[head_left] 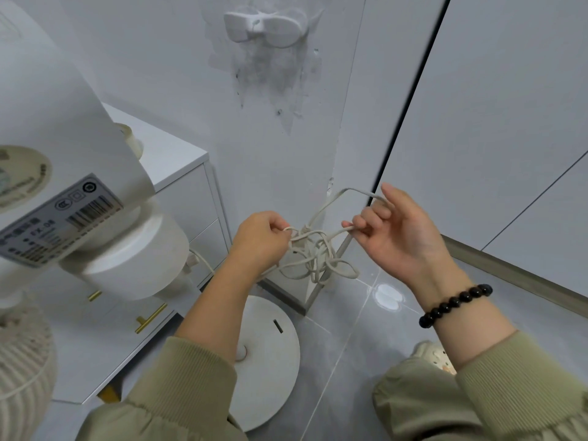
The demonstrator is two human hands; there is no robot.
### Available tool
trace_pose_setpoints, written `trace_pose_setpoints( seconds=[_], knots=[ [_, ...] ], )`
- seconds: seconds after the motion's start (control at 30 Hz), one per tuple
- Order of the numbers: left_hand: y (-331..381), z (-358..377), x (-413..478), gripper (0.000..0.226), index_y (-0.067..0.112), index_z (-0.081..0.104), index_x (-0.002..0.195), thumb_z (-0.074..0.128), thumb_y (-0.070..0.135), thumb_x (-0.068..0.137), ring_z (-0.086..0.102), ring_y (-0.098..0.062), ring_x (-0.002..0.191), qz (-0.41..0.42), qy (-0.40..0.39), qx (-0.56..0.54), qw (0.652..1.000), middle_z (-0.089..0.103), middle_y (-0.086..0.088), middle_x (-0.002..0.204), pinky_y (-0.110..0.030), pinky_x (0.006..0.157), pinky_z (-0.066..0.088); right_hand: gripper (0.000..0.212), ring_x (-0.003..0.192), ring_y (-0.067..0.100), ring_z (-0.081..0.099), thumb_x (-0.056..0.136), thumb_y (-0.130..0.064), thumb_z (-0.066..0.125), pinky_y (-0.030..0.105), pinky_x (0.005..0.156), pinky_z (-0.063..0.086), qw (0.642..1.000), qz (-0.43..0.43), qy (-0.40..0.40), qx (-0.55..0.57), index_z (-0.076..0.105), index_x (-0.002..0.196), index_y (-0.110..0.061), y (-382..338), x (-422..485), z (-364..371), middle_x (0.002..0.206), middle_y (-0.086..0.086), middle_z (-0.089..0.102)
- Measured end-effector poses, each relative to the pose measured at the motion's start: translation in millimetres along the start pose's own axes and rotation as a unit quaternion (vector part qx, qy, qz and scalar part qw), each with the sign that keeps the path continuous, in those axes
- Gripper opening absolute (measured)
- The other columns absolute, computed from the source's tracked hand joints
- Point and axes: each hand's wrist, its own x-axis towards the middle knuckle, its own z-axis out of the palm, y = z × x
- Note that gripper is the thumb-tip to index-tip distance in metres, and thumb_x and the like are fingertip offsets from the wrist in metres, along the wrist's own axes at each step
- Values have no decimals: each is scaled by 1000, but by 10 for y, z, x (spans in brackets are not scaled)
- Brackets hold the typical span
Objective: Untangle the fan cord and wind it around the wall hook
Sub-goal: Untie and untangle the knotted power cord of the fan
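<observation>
9 o'clock edge: fan, smooth white plastic, rounded housing on a cylindrical neck. Grey barcode label on its back; ribbed grille at 7 o'clock. Behind it: cabinet, matte white, flat drawer fronts, brass bar handles. Fan base: flat white disc on the glossy grey tile floor, 6 o'clock.

Left hand: fingers curled, fingertips pinching a small loop of cord. Cord is thin, off-white and round in section. It is bunched in a loose knot of overlapping loops, hanging in air between the two hands, at 3 o'clock of the left hand and 8 o'clock of the right. One strand trails toward 8 o'clock, behind the left forearm, to the fan neck.

Right hand: palm toward camera, fingers half bent, nipping a strand. A second, squarish loop rides over the fingertips at 12 o'clock. Bracelet of glossy black beads on that wrist.

Hook: white moulded plastic, two-winged, on scuffed wall at 12 o'clock of the knot, well apart.
</observation>
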Motion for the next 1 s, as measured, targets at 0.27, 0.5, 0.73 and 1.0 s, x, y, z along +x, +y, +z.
trace_pose_setpoints(
  seconds=[0.27,0.5,0.73,1.0],
  knots=[
    [22,66,32,24,18,42,80,32,18,101,67,-20,79,-122,-121,-153,973,68,-3,82,-29,64,41,34,34,10,30,97,-24,38,22,53,50,999,20,-21,-18,63,79,-8,-93,-7,-67,37,-5,27],
    [14,38,44,20,17,44,82,36,18,100,68,-29,58,-97,-45,-126,986,72,-16,85,-28,50,45,32,43,7,47,86,-6,40,19,55,49,996,-23,-61,69,72,81,-7,8,29,-147,55,-4,57],
    [-11,22,53,22,14,44,74,41,13,96,56,-22,46,-97,-40,-99,990,71,-24,84,-24,41,36,12,52,11,36,85,-11,58,20,57,43,938,14,-345,-22,68,91,-10,34,76,-246,62,-3,60],
    [-2,-115,-9,17,15,60,75,56,12,91,40,-6,43,-52,-159,-159,973,63,1,66,-14,37,29,44,25,5,16,82,-42,46,17,36,13,980,78,-68,-169,74,83,-9,-143,20,-137,32,-8,22]
  ],
)
